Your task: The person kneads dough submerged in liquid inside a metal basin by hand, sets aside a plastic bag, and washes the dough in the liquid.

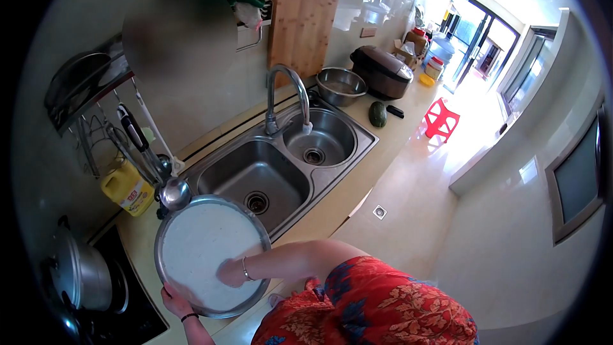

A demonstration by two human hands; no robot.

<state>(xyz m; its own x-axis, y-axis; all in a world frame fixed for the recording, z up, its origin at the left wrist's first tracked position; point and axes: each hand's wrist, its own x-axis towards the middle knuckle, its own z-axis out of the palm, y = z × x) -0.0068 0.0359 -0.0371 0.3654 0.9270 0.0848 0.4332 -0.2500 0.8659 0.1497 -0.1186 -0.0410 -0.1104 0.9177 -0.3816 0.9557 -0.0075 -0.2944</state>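
Observation:
A wide metal basin stands on the counter at the sink's near left corner, filled with smooth, white, milky-looking contents. My left hand, with a dark band at the wrist, grips the basin's near left rim. Inside the basin is my right hand, a bracelet on its wrist. Its fingers are sunk in the white contents and hidden. Just past the far rim hang a metal ladle and other utensils.
A double steel sink with a faucet lies beyond the basin. A pot on the stove is at left, near a yellow jug. Farther along are a bowl, a rice cooker and a green vegetable.

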